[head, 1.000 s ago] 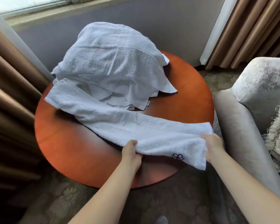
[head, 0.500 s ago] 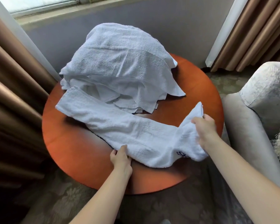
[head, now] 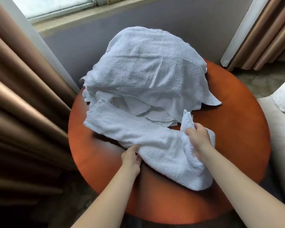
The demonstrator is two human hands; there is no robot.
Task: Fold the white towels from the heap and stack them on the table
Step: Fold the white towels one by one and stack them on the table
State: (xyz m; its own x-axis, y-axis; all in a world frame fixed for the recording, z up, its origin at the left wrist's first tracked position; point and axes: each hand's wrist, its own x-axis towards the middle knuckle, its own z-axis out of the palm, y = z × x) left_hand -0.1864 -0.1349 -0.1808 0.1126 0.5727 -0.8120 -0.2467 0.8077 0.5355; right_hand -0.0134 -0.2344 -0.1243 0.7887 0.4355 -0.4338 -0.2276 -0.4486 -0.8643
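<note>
In the head view, a long white towel [head: 155,143] lies on the round table [head: 237,129], touching the heap [head: 146,71] behind it; it looks soft, light and floppy, so it will likely sag wherever it is not held. The right hand [head: 198,137] grips its lifted end and the left hand [head: 131,159] pinches its near edge. Corners and edges seem best to hold.

- Towel [head: 146,142] I hold: no lettering, brand, number or sign legible.
- Small label [head: 174,123] at the heap's [head: 146,71] near edge: too small to read.
</note>
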